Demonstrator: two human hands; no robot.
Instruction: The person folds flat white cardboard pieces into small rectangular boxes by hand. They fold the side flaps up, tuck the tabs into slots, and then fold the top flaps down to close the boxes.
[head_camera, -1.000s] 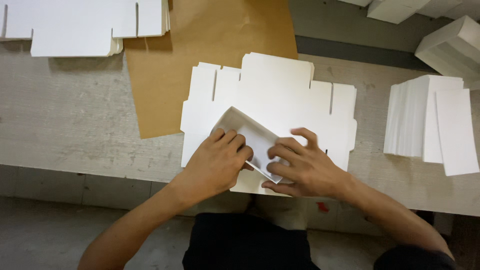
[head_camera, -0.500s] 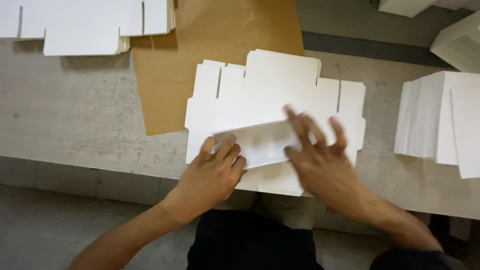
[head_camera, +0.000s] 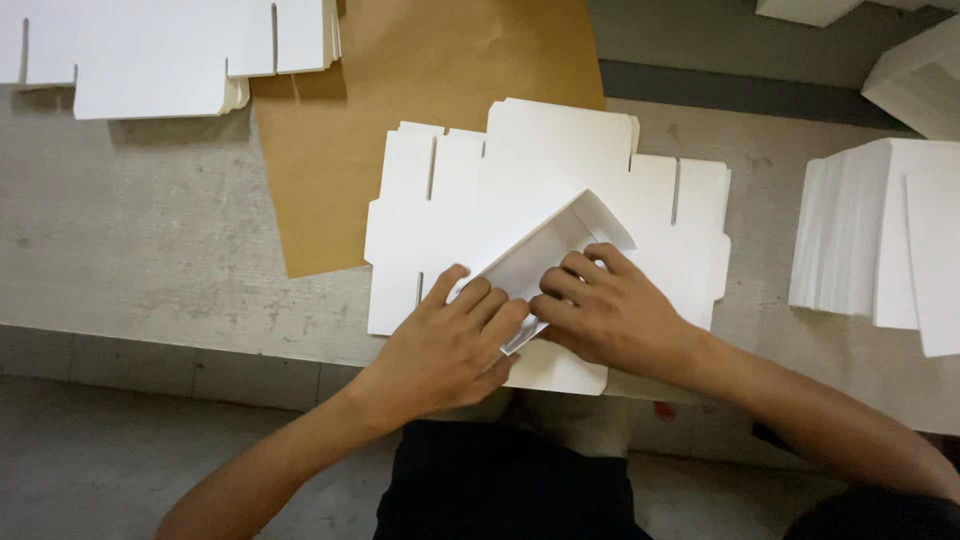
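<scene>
A stack of flat white die-cut box blanks (head_camera: 530, 170) lies on the grey table in front of me. On top of it sits a partly folded white box piece (head_camera: 548, 250) with one side wall raised. My left hand (head_camera: 445, 350) presses on its near left corner, fingers spread over the card. My right hand (head_camera: 610, 310) grips the same piece from the right, fingers curled over its folded edge. Both hands touch each other at the fingertips.
A brown paper sheet (head_camera: 400, 100) lies under the blanks. More flat white blanks (head_camera: 150, 55) are at the far left. Stacks of white card (head_camera: 880, 240) stand at the right, with white boxes (head_camera: 915, 75) behind. The table's front edge (head_camera: 150, 340) runs below.
The right hand went from flat and spread over the card to curled on its edge. The folded piece now stands raised and angled again, with a wall up.
</scene>
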